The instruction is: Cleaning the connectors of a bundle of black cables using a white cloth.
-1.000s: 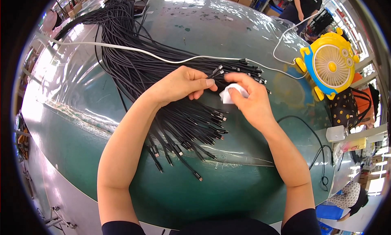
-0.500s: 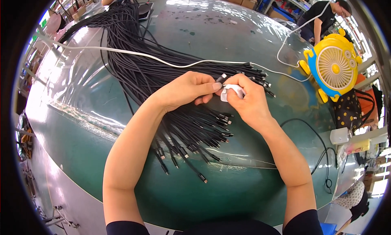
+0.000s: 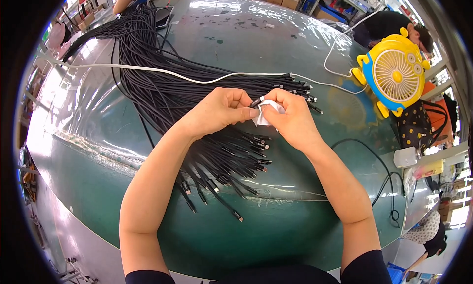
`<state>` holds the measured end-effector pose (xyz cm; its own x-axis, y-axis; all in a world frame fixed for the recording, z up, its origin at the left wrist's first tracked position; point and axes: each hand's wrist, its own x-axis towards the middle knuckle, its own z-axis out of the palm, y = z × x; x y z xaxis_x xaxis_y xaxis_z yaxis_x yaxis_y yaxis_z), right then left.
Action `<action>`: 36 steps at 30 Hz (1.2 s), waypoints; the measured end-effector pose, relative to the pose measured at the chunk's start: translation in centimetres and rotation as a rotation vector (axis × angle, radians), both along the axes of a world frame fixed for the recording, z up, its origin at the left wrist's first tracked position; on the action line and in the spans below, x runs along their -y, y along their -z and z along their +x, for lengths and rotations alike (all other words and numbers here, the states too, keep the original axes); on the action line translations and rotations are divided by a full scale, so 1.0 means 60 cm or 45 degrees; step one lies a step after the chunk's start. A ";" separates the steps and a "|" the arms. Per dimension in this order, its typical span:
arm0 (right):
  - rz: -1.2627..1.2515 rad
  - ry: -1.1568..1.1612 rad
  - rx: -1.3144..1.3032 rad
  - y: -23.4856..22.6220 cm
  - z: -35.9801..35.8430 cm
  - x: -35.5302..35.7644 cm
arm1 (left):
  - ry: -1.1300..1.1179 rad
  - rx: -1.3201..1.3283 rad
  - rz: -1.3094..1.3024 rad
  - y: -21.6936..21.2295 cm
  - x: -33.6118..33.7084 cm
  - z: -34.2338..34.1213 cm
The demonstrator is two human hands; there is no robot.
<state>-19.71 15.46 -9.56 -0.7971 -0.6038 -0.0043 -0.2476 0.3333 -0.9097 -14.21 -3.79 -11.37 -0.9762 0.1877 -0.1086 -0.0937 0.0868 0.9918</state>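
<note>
My left hand [image 3: 221, 109] pinches a black USB cable [image 3: 255, 102] just behind its metal plug. A crumpled white cloth [image 3: 267, 114] is gripped in my right hand [image 3: 293, 117], its thumb and fingers closed near that plug. The two hands meet over a large bundle of black cables [image 3: 143, 62] that runs from the far left toward the middle of the table. Many loose cable ends [image 3: 236, 166] fan out below my hands, and another group of plugs [image 3: 300, 92] lies beyond them.
A white cord [image 3: 197, 80] crosses over the bundle. At the right stand a yellow and blue fan [image 3: 398, 77], a dotted bag [image 3: 416, 129] and a white adapter [image 3: 405, 157] with a black cord. Other people work at the far left, far right and lower right.
The plug has tilted and the cloth now sits right against it, hanging lower between my hands. My view has shifted slightly. The person behind the fan bends lower.
</note>
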 end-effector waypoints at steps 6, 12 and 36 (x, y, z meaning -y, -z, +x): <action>-0.057 -0.041 -0.140 0.011 0.014 0.001 | -0.008 0.000 -0.058 0.005 0.003 -0.002; -0.177 -0.015 -0.067 0.011 0.004 -0.020 | 0.070 0.092 -0.065 -0.008 0.004 0.002; -0.205 -0.076 -0.152 -0.005 0.004 -0.022 | 0.143 -0.064 -0.113 -0.003 -0.003 0.002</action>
<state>-19.47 16.77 -9.25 -0.7488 -0.6354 0.1885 -0.3720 0.1675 -0.9130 -14.08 -3.64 -11.17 -0.9542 0.2880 -0.0807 -0.0285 0.1811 0.9831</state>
